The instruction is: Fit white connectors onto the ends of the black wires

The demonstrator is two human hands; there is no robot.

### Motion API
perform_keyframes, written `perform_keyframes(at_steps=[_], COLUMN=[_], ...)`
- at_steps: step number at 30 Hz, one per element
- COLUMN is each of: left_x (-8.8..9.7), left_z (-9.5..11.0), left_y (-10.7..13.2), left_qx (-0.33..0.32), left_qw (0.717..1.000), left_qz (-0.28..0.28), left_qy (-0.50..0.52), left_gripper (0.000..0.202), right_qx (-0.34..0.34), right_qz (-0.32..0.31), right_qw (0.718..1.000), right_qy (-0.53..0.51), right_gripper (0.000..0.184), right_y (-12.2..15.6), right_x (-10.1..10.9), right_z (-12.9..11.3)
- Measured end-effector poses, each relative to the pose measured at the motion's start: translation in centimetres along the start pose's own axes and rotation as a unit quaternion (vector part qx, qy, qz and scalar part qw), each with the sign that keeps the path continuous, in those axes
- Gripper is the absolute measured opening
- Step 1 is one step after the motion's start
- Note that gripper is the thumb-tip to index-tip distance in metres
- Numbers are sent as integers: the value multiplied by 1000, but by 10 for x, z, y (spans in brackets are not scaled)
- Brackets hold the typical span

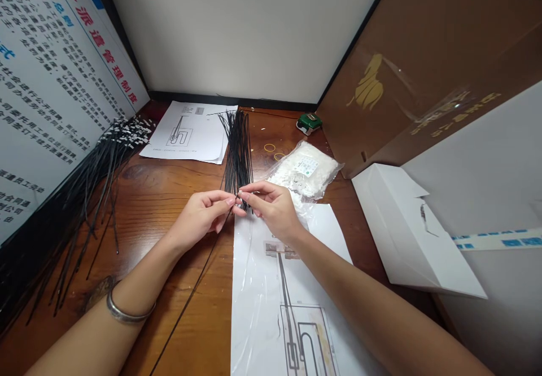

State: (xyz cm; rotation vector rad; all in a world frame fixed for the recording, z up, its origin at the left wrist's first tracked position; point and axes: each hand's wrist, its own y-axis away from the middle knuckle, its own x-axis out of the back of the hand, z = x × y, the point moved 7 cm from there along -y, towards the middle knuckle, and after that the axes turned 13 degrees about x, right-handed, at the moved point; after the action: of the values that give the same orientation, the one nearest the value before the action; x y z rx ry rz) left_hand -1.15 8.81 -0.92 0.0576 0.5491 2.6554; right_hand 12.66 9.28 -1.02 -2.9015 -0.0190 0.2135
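Observation:
My left hand [202, 211] and my right hand [271, 204] meet over the middle of a wooden table [169, 189]. Both pinch the near end of one thin black wire [190, 294], which trails back toward me across the wood. Their fingertips touch at the wire's tip, where something small and pale may sit; I cannot make it out. Just beyond the fingers lies a bundle of black wires [238, 144]. A silver bangle [127, 311] circles my left wrist.
A clear bag of small white parts [305, 170] lies right of the bundle. A laminated drawing sheet [288, 308] is under my right forearm, another sheet [190, 130] at the back. White-tipped black wires [97, 167] pile at left. Cardboard [423, 71] and a white box [406, 235] stand right.

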Motion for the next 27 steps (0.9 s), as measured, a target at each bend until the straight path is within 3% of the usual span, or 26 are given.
perform_keyframes(at_steps=[9,19,27], left_x=[3,0,1], left_z=[-5,6,7], left_y=[-3,2,3], left_qx=[45,-21,-31], left_qw=[995,999,996], left_qz=[-41,39,84], left_qy=[85,-6,3], left_gripper=[23,23,28], right_qx=[11,12,17], right_qz=[-13,-14,-20], right_qw=[1000,1000,1000], right_qy=[-22,-3,15], right_gripper=[15,12,14], right_y=[0,0,-1], right_x=[0,2,0], right_z=[0,1,-1])
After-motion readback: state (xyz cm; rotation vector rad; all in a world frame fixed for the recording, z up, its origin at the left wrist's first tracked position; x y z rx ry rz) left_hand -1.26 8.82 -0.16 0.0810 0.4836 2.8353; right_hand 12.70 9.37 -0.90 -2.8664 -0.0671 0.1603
